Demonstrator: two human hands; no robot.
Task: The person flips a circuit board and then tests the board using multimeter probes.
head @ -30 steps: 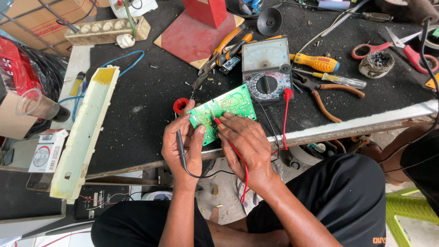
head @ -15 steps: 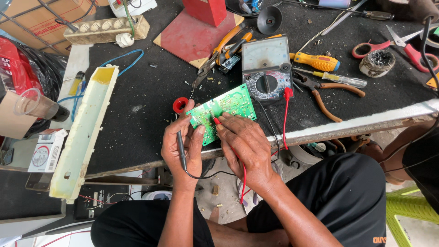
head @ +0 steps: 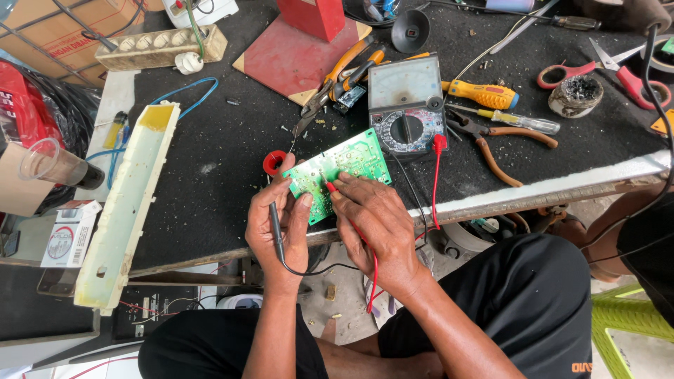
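Person seated at the front edge of a black workbench [head: 210,161], both hands working over a green circuit board [head: 342,175].

Board lies at the bench's front edge, slightly tilted up off the surface, long axis running from near-left to far-right. It points toward the analog multimeter [head: 407,105] just beyond its far end.

Left hand [head: 281,228] closed around a black probe [head: 275,228], thumb and fingertips resting on the board's near-left corner and steadying it. Black lead loops below the wrist, off the bench.

Right hand [head: 375,224] pinched on a red probe [head: 330,187], tip set on the board's face near the middle. Red lead runs under the palm and hangs down between the knees. Hands close together, almost touching, both directly on the near side of the board. The right is nearer the board's centre, the left nearer its end.

A red plug [head: 439,144] sits in the meter's lower right corner. A red ring-shaped roll [head: 274,163] lies touching the board's left end, behind the left fingers.

Further back: pliers with orange handles [head: 344,70], a yellow-handled screwdriver [head: 484,91], red scissors [head: 618,70] at the far right corner, a long cream plastic housing [head: 126,203] along the left edge.

Hard to make out: the black probe's tip is hidden under the fingers, so whether it touches the board cannot be told. Meter needle unreadable. Near half of the board is covered by both hands.
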